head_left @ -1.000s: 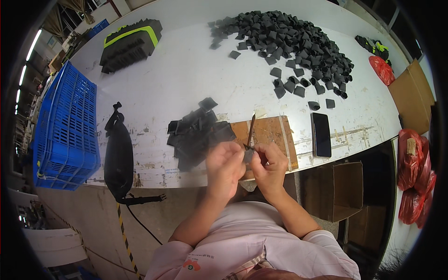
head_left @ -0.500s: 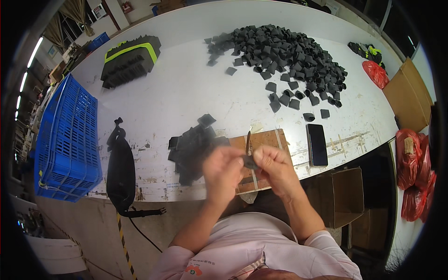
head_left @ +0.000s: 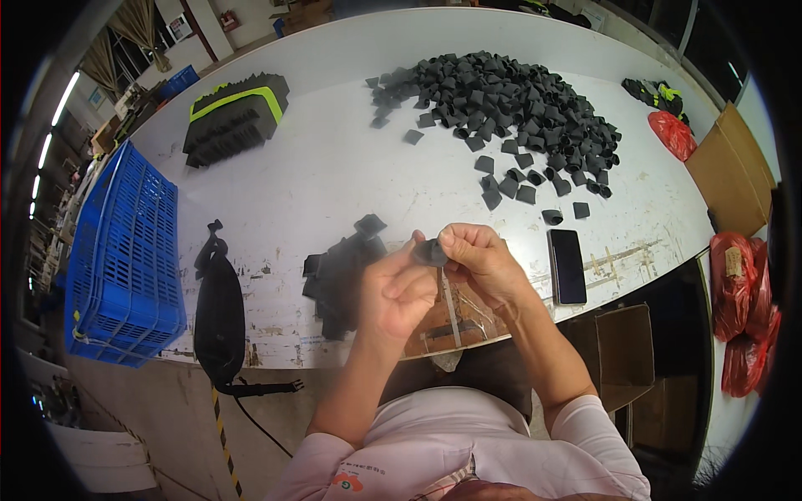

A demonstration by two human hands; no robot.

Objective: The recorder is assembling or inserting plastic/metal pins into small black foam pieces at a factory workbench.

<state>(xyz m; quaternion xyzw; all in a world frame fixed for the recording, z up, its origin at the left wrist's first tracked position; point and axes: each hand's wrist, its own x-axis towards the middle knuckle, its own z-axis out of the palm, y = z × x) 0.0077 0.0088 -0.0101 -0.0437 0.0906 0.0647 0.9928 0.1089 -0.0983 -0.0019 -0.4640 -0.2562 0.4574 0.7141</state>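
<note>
A small dark grey fabric tube [head_left: 431, 253] is held up between my two hands, above the far edge of a wooden board [head_left: 443, 344]. My left hand [head_left: 399, 294] pinches its left side, with the other fingers curled. On the right side, my right hand [head_left: 483, 260] grips it between thumb and fingers. Just left of my left hand lies a stack of flat dark grey pieces [head_left: 332, 288], slightly blurred. Farther off, a large heap of similar short dark tubes [head_left: 518, 113] spreads over the white table [head_left: 292, 192].
A black phone [head_left: 568, 265] lies right of the board. Leftward are a black waist bag [head_left: 220, 305] and a blue plastic crate [head_left: 125, 259]. A bundle of dark pieces with a yellow-green band [head_left: 238, 117] sits far left. Red plastic bags [head_left: 739, 284] and cardboard boxes [head_left: 622, 351] are at right.
Both hands have lifted away from the board with the dark tube, toward the far side. The dark pointed piece seen upright by my hands before no longer shows there.
</note>
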